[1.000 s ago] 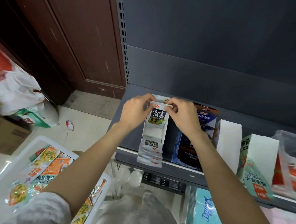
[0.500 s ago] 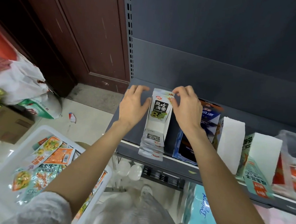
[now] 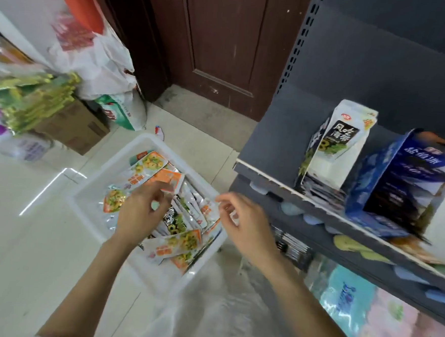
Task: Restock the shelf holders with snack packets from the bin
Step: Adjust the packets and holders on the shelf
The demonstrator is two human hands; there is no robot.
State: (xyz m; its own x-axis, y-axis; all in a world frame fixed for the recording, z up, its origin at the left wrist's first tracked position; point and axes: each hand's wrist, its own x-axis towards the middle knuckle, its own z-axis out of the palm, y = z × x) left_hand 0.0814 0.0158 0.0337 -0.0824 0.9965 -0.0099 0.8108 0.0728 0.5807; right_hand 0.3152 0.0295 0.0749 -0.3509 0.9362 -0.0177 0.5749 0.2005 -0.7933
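Both hands are positioned over the white bin (image 3: 104, 183) on the floor. The left hand (image 3: 140, 212) is held with its fingers loosely curled above the snack packets (image 3: 178, 218); whether a packet is pinched cannot be told, as the fingertips are blurred. The right hand (image 3: 246, 222) is held just beside the bin's right edge, fingers bent and relaxed, with nothing seen in its grasp.

The bin is partly filled with loose packets, printed in orange, white and green, lying at mixed angles. The bin is located on pale floor tiles (image 3: 26, 246), just left of the dark grey shelf (image 3: 267, 145).

On the shelf, a white holder (image 3: 336, 147) with black lettering is stood upright near the front edge, with dark packets stacked at its base. A blue holder (image 3: 399, 180) is placed just beside it on the right, tilted.

Behind the bin, a cardboard box (image 3: 71, 129) carrying green-and-yellow packs, a white plastic bag (image 3: 99, 62) and a brown door (image 3: 217, 44) are located.
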